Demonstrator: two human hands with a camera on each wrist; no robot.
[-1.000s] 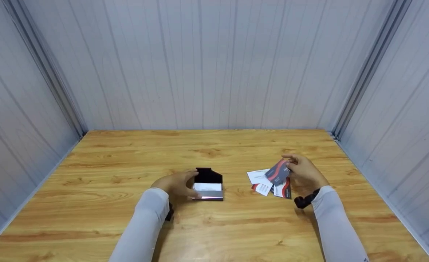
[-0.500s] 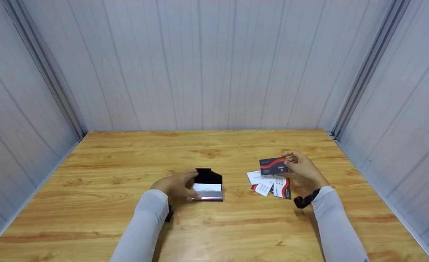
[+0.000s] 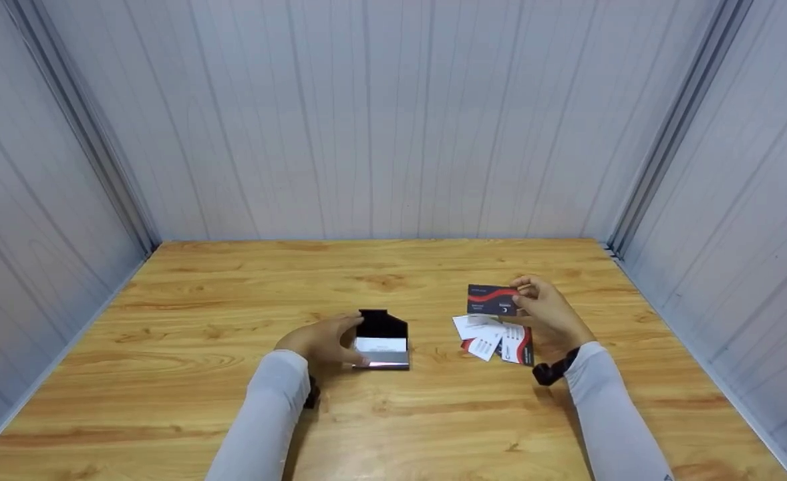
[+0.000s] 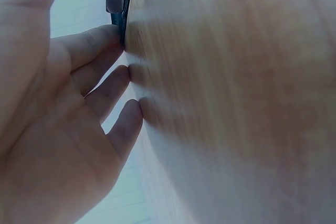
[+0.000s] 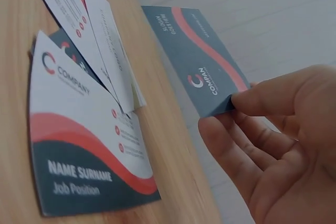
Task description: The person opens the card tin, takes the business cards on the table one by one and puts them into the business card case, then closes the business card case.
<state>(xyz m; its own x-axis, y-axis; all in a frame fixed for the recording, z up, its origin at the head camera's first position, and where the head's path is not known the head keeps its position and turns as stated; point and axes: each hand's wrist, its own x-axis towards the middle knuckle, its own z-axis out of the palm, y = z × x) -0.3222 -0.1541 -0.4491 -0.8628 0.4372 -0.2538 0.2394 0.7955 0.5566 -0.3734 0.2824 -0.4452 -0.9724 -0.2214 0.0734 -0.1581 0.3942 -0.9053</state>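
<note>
My right hand (image 3: 548, 308) pinches a dark business card (image 3: 489, 300) with a red wave between thumb and fingers, raised just behind a loose pile of cards. The right wrist view shows the thumb on one corner of that card, tilted above the table. Several white, red and dark business cards (image 5: 89, 129) overlap in the pile. My left hand (image 3: 321, 337) grips the left side of a business card case (image 3: 381, 325), thumb at its front and fingers at its back. The case's black lid stands up, and white cards (image 3: 381, 344) show inside. In the left wrist view, fingertips (image 4: 135, 109) touch the tabletop.
The wood-grain table (image 3: 393, 421) reaches back to a pale panelled wall (image 3: 380, 120), with similar walls on both sides. Black wrist devices (image 3: 550, 373) are strapped over the white sleeves (image 3: 260, 414).
The right hand has lifted the dark card off the pile, turned it level and carried it slightly left and back. The left hand and case stay in place.
</note>
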